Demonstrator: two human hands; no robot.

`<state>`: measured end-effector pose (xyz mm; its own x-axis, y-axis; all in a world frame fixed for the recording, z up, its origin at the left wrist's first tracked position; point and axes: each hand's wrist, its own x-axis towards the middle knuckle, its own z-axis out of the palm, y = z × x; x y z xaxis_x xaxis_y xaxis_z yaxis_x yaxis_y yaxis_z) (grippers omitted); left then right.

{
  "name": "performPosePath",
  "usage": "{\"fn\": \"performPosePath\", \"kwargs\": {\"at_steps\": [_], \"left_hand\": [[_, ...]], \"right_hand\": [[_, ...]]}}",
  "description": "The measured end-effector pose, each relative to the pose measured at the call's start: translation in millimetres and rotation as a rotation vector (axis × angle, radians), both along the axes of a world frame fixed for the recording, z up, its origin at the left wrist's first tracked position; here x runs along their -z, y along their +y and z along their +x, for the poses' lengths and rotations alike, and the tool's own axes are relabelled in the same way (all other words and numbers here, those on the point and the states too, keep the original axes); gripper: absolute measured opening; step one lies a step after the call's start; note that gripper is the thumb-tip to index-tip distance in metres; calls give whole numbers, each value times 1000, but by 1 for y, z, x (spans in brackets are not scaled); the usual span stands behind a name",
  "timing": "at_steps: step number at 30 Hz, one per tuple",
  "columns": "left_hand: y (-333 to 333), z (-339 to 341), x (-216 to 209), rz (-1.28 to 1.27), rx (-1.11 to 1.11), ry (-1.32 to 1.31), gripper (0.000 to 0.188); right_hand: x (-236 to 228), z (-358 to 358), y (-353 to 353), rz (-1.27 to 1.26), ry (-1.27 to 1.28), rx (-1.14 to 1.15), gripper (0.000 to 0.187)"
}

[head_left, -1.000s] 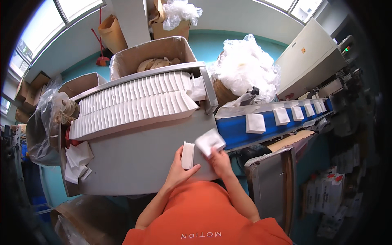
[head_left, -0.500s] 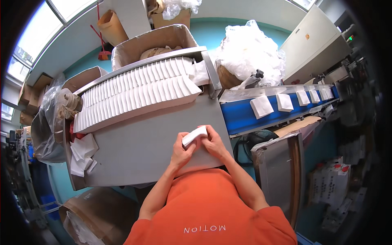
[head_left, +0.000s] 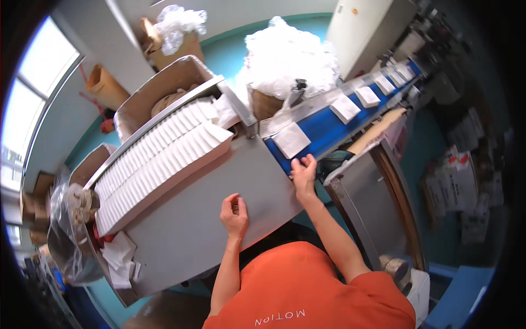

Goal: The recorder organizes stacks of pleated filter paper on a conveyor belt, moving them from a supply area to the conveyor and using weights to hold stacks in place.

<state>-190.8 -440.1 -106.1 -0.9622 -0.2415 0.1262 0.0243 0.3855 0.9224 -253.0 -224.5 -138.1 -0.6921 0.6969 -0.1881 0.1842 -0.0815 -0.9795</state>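
My left hand (head_left: 234, 215) is over the grey metal table (head_left: 203, 219), empty, its fingers loosely bent and a gap between them. Out to the right, my right hand (head_left: 304, 176) is at the near end of a blue conveyor belt (head_left: 318, 130). Its fingers are parted with nothing in them. Just beyond the fingertips a square white stack of folded napkins (head_left: 291, 141) lies flat on the belt. Another napkin stack (head_left: 344, 108) lies further along, followed by several more. Two long rows of white folded napkins (head_left: 164, 159) stand along the table's far left side.
Crumpled white sheets (head_left: 119, 260) lie at the table's left corner. A cardboard box (head_left: 134, 104) stands behind the rows. White plastic bags (head_left: 290, 57) are heaped beyond the belt. To the right of my right arm stands a metal-topped frame (head_left: 364, 203).
Both hands held a white napkin stack before me; now they are apart and empty. My right hand has moved toward the belt, where a stack lies at the near end. The view has turned.
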Motion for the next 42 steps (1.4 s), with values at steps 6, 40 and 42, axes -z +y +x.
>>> {"fn": "performPosePath", "kwargs": {"at_steps": [6,40,42], "left_hand": [[16,1,-6,-210,12,-16,17],[488,362,-82,-46,1839,86,51],[505,370,-85,59,1916,-142,45]], "right_hand": [[-34,123,-29,87,-110,-523,27],[-130,619,327,1043,-721,651,30],[-136,620,318,1056,-692,609,28]]}}
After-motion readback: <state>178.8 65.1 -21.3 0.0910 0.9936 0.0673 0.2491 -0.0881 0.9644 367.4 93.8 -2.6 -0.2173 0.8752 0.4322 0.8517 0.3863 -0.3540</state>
